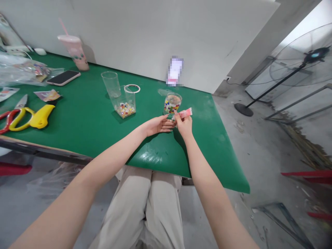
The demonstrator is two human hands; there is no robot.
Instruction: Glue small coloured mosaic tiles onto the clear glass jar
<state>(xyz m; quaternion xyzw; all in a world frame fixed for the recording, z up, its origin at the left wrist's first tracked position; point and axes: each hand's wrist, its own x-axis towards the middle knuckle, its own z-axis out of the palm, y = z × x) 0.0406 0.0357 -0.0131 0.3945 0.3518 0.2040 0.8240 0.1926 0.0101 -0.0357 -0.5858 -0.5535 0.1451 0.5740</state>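
Note:
My right hand (184, 125) is closed around a small pink squeeze tube (186, 113), its flat end pointing right. The tube's nozzle end lies near the fingers of my left hand (158, 125). That left hand is turned palm up with its fingers stretched out, touching or almost touching the right fingertips. A tiny pale spot shows at its fingers, too small to make out. Just behind both hands stands a clear glass cup (173, 102), its side partly covered with coloured mosaic tiles. Left of them, a clear container (126, 105) holds many small coloured tiles.
A clear empty cup (111, 84) and a white ring (132, 89) are behind the tile container. A lit phone (174, 71) leans on the wall. Scissors (19, 116), a yellow-handled tool (42, 117), another phone (63, 77) and a pink drink cup (75, 52) lie left.

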